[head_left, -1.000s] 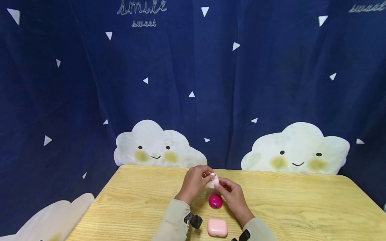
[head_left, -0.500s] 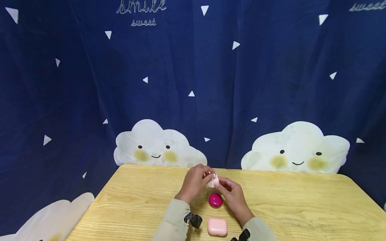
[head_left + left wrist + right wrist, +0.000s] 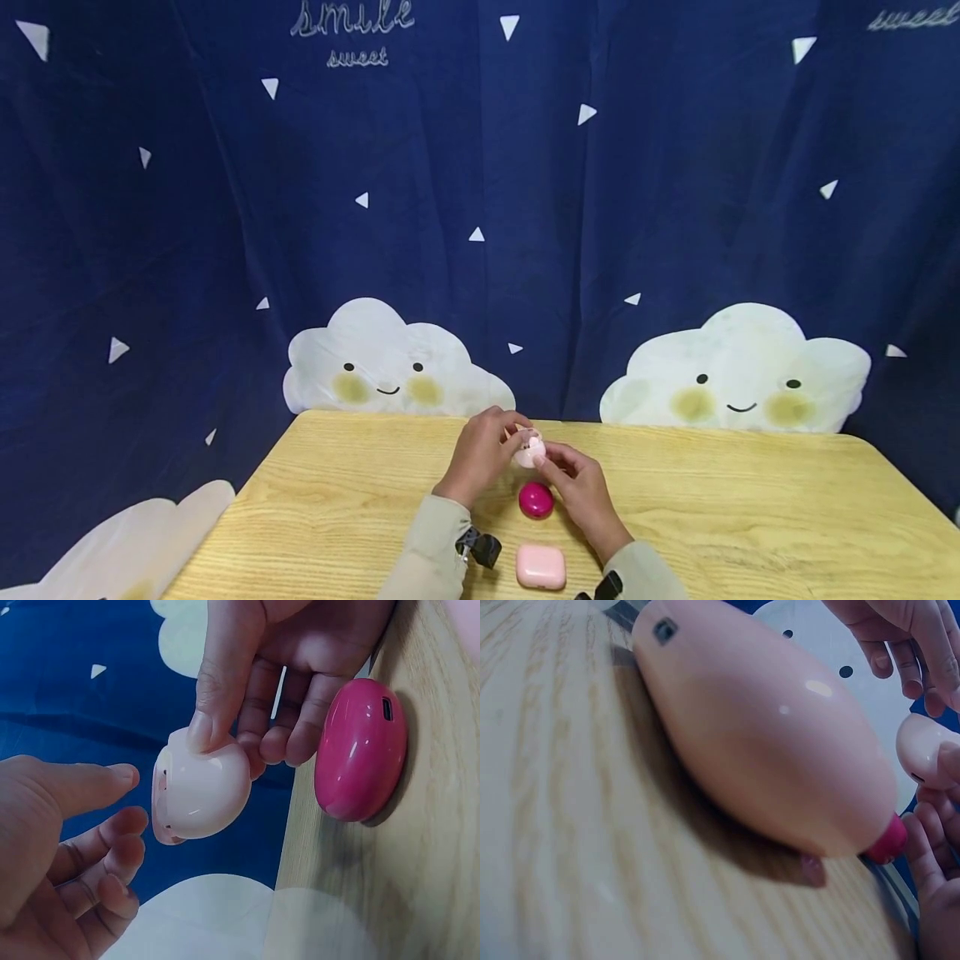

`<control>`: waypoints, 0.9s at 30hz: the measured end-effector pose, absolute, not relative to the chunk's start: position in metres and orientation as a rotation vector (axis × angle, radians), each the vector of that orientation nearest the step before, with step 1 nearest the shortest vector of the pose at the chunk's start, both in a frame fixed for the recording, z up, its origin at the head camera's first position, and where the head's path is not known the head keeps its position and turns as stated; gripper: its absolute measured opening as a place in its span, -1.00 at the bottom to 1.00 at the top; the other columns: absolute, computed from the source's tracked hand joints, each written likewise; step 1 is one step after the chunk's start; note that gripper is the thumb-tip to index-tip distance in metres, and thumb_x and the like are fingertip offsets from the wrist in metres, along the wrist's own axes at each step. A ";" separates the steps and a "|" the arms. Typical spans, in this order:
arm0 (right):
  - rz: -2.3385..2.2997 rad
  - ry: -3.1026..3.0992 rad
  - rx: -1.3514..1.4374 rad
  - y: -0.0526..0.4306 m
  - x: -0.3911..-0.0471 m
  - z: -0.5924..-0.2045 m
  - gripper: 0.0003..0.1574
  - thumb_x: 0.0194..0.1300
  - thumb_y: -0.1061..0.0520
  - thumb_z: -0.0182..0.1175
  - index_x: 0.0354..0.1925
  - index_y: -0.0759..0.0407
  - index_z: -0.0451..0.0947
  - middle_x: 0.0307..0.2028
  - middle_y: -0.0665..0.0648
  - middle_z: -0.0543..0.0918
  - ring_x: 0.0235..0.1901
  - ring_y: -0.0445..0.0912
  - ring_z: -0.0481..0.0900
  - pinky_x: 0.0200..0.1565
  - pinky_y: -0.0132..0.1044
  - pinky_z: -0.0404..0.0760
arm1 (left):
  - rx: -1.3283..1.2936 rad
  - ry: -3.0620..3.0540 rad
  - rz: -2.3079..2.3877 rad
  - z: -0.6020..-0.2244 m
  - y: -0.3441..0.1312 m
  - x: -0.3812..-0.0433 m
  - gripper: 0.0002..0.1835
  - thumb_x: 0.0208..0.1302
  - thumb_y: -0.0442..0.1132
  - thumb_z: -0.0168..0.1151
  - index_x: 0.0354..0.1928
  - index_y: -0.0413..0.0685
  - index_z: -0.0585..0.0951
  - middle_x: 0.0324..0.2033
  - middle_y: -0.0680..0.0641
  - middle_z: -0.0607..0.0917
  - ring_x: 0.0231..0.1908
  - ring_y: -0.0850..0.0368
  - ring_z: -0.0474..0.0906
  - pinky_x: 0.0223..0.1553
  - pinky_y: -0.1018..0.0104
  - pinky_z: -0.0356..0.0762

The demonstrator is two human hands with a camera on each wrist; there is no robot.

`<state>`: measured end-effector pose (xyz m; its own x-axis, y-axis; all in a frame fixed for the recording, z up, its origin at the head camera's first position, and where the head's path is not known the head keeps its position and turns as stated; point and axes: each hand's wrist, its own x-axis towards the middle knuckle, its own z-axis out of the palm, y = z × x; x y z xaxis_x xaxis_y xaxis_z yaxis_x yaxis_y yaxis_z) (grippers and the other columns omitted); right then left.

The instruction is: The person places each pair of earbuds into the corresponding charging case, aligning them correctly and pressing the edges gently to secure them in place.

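Note:
My right hand [image 3: 581, 487] pinches a small rounded pale pink earbud case [image 3: 210, 787] between thumb and fingers, above the table's far part. In the left wrist view, the case's side toward the left hand shows a rim with small dark dots and a raised lid edge [image 3: 159, 802]. My left hand [image 3: 480, 458] is beside that side, thumb and loosely bent fingers apart with nothing visible between them. Below the hands a glossy magenta case [image 3: 536, 500] with a charging port lies on the table. Nearer to me lies a pink rounded-square case [image 3: 541, 567].
The light wooden table [image 3: 337, 500] extends to both sides of the hands. Behind its far edge hangs a dark blue curtain [image 3: 525, 167] with clouds and white triangles. Black wrist straps [image 3: 480, 547] sit over the beige sleeves [image 3: 431, 550].
My left fingers have shifted slightly at the pale pink case, and dark spots inside it now show. My right hand and the two cases on the table stay in place.

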<state>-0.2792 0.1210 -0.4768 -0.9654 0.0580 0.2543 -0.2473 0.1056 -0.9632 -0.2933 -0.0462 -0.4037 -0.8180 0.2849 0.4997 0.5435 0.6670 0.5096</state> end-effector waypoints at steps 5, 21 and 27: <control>1.962 -2.157 0.162 0.121 -0.279 -0.476 -0.63 0.21 0.07 0.35 -0.04 0.21 0.66 -0.21 0.16 0.69 -0.29 -0.13 0.59 -0.25 -0.33 0.62 | -0.646 -2.499 -1.012 -0.407 -0.048 -0.295 -0.78 0.23 -0.15 0.34 -0.10 0.00 0.69 -0.45 0.11 0.57 -0.44 0.23 0.49 -0.46 0.49 0.43; 2.025 -2.117 0.089 0.120 -0.280 -0.470 -0.61 0.26 0.07 0.30 -0.03 0.32 0.61 -0.25 0.22 0.68 -0.27 0.06 0.66 -0.20 -0.25 0.65 | -0.602 -2.502 -1.408 -0.424 -0.055 -0.308 -0.62 0.21 -0.25 0.33 0.07 -0.13 0.55 -0.44 0.06 0.67 -0.43 0.24 0.54 -0.35 0.39 0.52; 2.071 -2.119 0.052 0.120 -0.276 -0.464 -0.63 0.28 0.13 0.28 -0.02 0.34 0.60 -0.24 0.22 0.68 -0.21 0.13 0.65 -0.14 -0.18 0.65 | -0.585 -2.411 -1.909 -0.435 -0.056 -0.306 -0.59 0.26 -0.34 0.27 0.13 -0.26 0.48 -0.28 -0.18 0.71 -0.29 -0.22 0.66 -0.28 0.06 0.66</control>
